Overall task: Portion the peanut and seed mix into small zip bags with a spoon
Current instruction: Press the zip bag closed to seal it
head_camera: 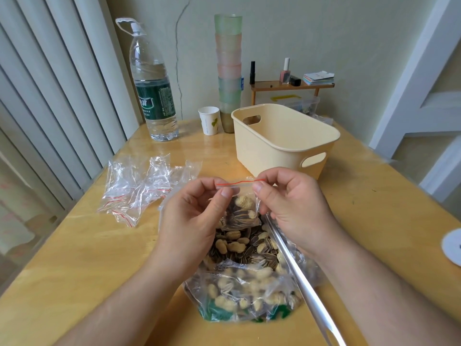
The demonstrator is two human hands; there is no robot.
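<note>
Head cam, 1 view: looks fwd/down, close over table (pixel 74 258).

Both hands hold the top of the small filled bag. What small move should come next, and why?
Probably run the fingertips along the red-lined zip strip to seal it: the small bag holds mix, and the left hand and right hand pinch its ends.

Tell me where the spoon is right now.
In the head view the spoon lies unheld at lower right, its handle slanting toward the bottom edge, its bowl end tucked in the big bag of mix under the right hand.
</note>
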